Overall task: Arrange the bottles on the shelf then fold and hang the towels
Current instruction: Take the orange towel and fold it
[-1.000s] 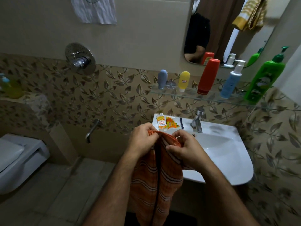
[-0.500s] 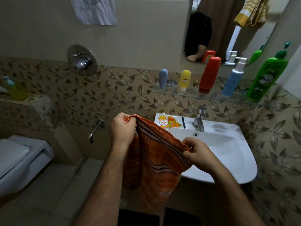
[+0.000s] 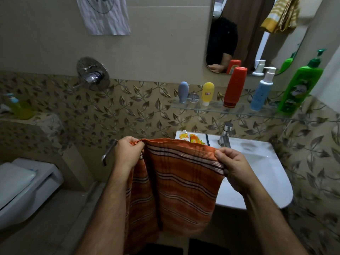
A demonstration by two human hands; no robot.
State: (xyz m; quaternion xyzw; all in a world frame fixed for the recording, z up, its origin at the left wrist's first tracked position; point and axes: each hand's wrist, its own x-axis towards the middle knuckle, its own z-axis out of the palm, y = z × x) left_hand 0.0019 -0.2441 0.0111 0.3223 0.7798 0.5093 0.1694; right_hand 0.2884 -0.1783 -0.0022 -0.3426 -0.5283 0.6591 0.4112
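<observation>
Left hand (image 3: 128, 151) pinching one top corner of orange striped towel (image 3: 176, 181), right hand (image 3: 233, 168) gripping the other; cloth stretched between, hanging down before white sink (image 3: 266, 173). Above, glass shelf (image 3: 217, 109) with five upright bottles (image 3: 235, 87). Leaf-patterned tiles (image 3: 128, 111) behind, toilet (image 3: 25, 188) at left.

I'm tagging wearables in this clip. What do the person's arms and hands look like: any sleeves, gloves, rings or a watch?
Both forearms are bare as far as the frame shows, with visible hair and no sleeves. The left hand and right hand wear no gloves; no watch, band or ring shows on the wrists or fingers in view.
</observation>
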